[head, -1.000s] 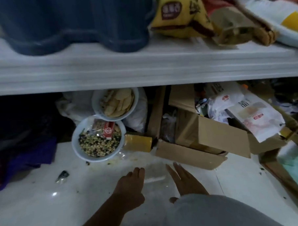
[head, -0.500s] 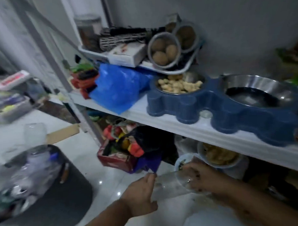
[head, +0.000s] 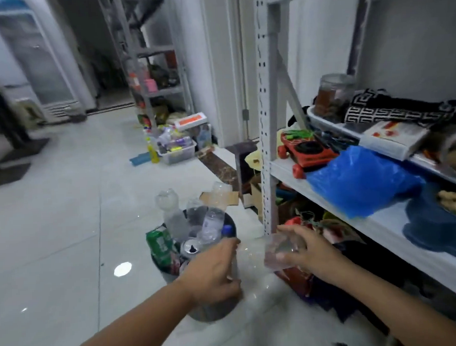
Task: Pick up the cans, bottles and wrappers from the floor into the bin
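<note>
A clear plastic bottle (head: 254,252) lies sideways in the air between my hands. My left hand (head: 213,273) grips its left end, my right hand (head: 303,250) grips its right end. It hovers just right of a dark round bin (head: 214,312) on the white floor. The bin is heaped with clear bottles (head: 171,217), a green can (head: 160,245) and an opened silver can (head: 191,249). My left hand covers part of the bin's rim.
A white metal shelf rack (head: 265,119) stands right of the bin, holding a blue plastic bag (head: 358,180), a red toy and boxes. Cardboard (head: 220,198) lies behind the bin. A clear tub of bottles (head: 179,151) sits farther back. Glossy floor (head: 54,219) spreads left.
Both hands lifted the clear bottle off the floor under the shelf. My view swung left and the bottle now hangs beside the bin.
</note>
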The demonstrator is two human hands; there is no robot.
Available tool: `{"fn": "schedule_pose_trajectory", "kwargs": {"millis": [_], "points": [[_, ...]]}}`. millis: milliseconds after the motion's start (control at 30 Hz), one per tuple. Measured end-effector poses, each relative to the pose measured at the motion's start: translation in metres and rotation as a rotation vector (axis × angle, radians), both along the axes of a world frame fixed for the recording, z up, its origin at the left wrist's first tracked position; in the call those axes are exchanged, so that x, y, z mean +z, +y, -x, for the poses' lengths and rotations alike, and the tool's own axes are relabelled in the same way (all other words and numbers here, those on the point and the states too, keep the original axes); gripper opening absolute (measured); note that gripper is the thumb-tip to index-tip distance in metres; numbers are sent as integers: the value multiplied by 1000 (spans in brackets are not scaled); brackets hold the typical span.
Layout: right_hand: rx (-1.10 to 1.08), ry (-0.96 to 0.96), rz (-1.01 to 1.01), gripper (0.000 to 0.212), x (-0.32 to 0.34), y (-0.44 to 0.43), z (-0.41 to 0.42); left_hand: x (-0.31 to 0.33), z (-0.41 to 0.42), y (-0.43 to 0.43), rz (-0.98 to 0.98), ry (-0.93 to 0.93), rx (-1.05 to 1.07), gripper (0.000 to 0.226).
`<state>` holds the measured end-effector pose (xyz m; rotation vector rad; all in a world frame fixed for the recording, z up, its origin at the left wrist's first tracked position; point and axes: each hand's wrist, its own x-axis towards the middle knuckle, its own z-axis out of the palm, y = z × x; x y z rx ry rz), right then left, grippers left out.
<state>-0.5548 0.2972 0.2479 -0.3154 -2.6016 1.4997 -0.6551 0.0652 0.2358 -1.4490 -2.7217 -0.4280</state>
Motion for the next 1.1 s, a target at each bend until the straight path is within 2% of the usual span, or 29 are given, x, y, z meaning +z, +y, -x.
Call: {"fn": "schedule_pose_trajectory", "kwargs": {"millis": [300, 500, 633, 800, 967, 1100], "points": [[87, 161, -133, 64, 41, -62, 138, 35, 100, -74, -140, 150, 276, 81], [89, 172, -90, 60, 20, -97, 207, 15, 142, -101, -156, 78, 441, 72], [105, 53, -104, 58, -14, -98, 224, -15, 155, -105, -64, 55, 469, 70], [105, -46, -148, 58, -42, -85, 229, -43, 157, -92, 21, 43, 376, 47], [81, -27, -121, 65, -50, -83, 226, -55, 153, -81, -17, -35, 458, 47], [88, -57, -130, 74, -44, -87, 209, -52, 145, -79, 64, 47, 464, 52]]}}
